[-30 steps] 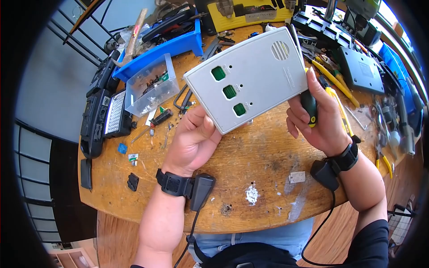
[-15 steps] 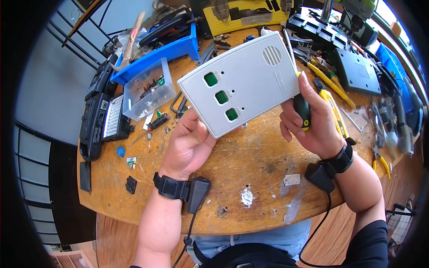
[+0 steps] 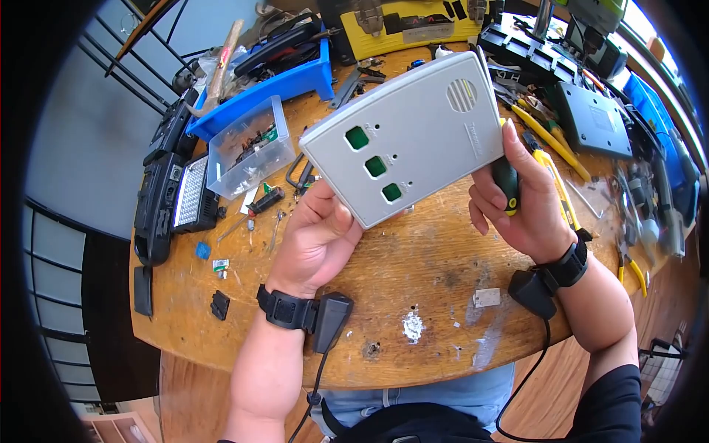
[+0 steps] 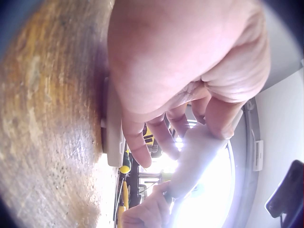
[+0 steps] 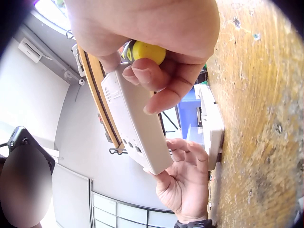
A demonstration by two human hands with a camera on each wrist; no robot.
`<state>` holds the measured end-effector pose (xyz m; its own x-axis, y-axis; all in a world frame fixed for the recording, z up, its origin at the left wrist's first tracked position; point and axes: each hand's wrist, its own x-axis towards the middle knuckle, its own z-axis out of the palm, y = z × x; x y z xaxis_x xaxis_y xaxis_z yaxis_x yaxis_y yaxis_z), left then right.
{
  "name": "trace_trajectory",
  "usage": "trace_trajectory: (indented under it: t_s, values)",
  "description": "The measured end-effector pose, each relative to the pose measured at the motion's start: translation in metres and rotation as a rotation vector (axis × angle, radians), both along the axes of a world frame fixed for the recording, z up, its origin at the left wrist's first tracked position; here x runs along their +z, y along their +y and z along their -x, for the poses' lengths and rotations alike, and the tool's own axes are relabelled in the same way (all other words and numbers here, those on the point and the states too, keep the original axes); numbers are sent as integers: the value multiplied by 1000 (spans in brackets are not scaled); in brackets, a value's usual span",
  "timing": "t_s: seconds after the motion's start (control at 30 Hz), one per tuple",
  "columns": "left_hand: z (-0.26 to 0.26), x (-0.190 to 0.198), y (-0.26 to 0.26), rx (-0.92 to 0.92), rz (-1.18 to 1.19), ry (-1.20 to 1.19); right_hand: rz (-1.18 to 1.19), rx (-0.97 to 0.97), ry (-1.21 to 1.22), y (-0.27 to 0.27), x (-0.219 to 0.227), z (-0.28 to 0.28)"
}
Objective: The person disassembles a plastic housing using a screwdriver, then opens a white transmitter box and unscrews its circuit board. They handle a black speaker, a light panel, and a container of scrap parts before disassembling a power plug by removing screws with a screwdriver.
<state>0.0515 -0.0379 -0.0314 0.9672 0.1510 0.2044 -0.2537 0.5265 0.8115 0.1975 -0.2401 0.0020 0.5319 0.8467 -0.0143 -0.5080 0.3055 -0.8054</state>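
Note:
A light grey plastic casing is held up above the workbench, tilted, its face toward the head camera. Three square openings along its left part show green inside, and a round slotted grille sits near its upper right corner. My left hand pinches the lower left corner, thumb on the face and fingers behind. In my right hand a screwdriver with a dark green and yellow handle is gripped by curled fingers, while the thumb lies at the casing's right edge. Beneath the casing, a white box-like part lies on the bench.
A clear plastic bin of small parts and a blue tray of tools stand at the back left. Yellow-handled pliers, a utility knife and a dark grey device lie on the right. A yellow case stands behind.
The casing dips slightly left and down, then comes back up to the right, with small shifts of the whole view. Both hands keep their holds.

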Motion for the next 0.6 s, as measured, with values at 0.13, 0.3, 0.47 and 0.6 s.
trace_trajectory:
  t_s: [0.13, 0.3, 0.47, 0.6]
  values:
    - [0, 3, -3, -3, 43, 2, 36, -69, 7, 2, 3, 4]
    - [-1, -4, 1, -11, 46, -27, 17, -2, 5, -1, -3, -1]
    - [0, 5, -2, -63, 131, -44, 28, 20, 23, 0, -6, 0]
    - [1, 5, 1, -202, 193, -69, 19, 16, 38, 1, -4, 1]
